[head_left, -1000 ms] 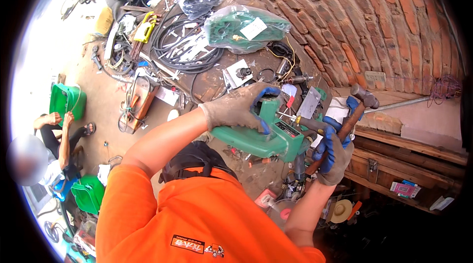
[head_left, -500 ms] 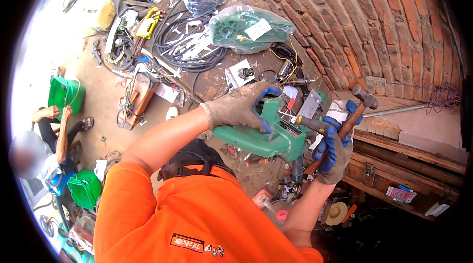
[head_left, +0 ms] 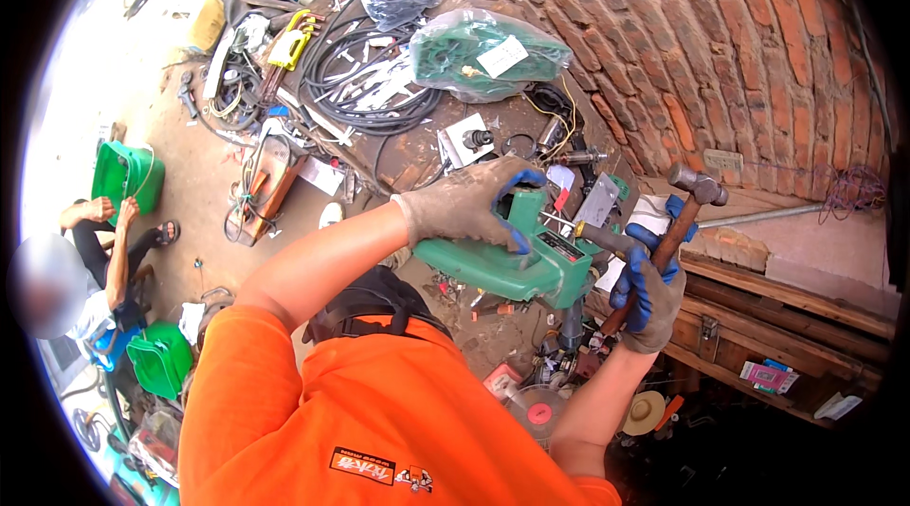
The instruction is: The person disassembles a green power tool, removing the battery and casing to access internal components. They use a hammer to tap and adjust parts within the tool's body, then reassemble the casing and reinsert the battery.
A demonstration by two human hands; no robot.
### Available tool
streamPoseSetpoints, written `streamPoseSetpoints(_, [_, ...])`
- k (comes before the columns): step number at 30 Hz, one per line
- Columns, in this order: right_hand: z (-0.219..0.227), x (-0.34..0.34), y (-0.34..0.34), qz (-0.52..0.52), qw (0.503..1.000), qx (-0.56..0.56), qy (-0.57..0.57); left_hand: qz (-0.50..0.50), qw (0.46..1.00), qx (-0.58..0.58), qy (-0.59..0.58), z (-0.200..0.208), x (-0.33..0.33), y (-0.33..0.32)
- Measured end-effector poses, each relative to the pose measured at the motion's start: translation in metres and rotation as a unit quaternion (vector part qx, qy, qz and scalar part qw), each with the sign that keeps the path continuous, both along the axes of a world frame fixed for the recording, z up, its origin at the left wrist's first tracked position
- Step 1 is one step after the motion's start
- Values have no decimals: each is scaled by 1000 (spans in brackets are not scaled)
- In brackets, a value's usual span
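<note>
My left hand (head_left: 474, 201), in a grey work glove with blue-coated fingers, grips the green housing (head_left: 502, 271) of a power tool with a loop-shaped handle. Wrapped around a wooden-handled hammer (head_left: 669, 243) is my right hand (head_left: 658, 302), in a matching glove. The hammer's steel head points up and away. A screwdriver (head_left: 607, 240) with a dark and yellow handle also lies at the right hand's fingers, its thin shaft reaching to the housing. How those fingers divide between screwdriver and hammer is partly hidden.
A bench (head_left: 403, 160) carries a coiled black cable (head_left: 379, 117), a bagged green case (head_left: 488, 56) and loose parts. Beyond rises a brick wall (head_left: 701, 51). A wooden chest (head_left: 758, 335) stands at right. At left a seated person holds a green bucket (head_left: 142, 179).
My right hand and the hammer have shifted very slightly. My left hand keeps its grip on the green housing, and the whole view has moved a little.
</note>
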State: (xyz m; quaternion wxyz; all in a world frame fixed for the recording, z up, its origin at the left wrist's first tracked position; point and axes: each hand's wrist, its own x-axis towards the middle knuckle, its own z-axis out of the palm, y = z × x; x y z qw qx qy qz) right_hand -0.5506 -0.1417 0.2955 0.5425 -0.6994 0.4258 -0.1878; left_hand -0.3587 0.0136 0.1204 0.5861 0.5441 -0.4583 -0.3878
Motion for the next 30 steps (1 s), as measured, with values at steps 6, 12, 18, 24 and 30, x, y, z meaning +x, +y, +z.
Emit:
streamPoseSetpoints(6, [6, 2, 1, 15, 1000, 7, -5, 8, 1000, -7, -5, 0, -4, 0])
streamPoseSetpoints(12, [7, 4, 2, 21, 1000, -2, -1, 5, 1000, -3, -4, 0, -4, 1])
streamPoseSetpoints(18, [2, -2, -7, 33, 999, -16, 12, 8, 1000, -8, -7, -1, -5, 0])
streamPoseSetpoints(24, [9, 7, 4, 20, 999, -28, 9, 3, 1000, -7, -14, 1, -5, -1])
streamPoseSetpoints(30, [8, 8, 2, 30, 999, -24, 20, 37, 997, -4, -63, -1, -8, -8])
